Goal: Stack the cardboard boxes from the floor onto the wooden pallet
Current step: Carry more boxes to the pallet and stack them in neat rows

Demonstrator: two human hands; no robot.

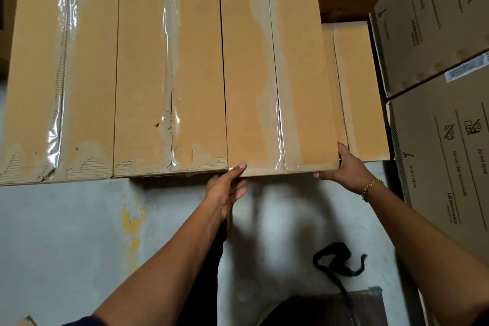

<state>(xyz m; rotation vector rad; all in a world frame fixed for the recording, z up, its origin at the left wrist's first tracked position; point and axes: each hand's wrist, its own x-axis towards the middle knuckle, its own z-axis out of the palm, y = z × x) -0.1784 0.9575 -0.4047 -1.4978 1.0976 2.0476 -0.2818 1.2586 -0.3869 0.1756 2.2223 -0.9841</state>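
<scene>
The left hand [227,188] and right hand [344,164] clamp the near corners of the taped box [275,74], level with 2 neighbouring boxes [169,74] on its left. Gripped only there, it could tip right onto the lower box [362,87], or pinch the left thumb.

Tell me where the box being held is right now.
Head view, right of centre: the held box lies beside a taped box on its left, with a lower box on its right.

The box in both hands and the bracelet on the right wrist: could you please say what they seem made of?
Box: matte brown cardboard, its seam under glossy clear tape that glints. Bracelet: probably gold-coloured metal, judging by shiny chain links.
</scene>
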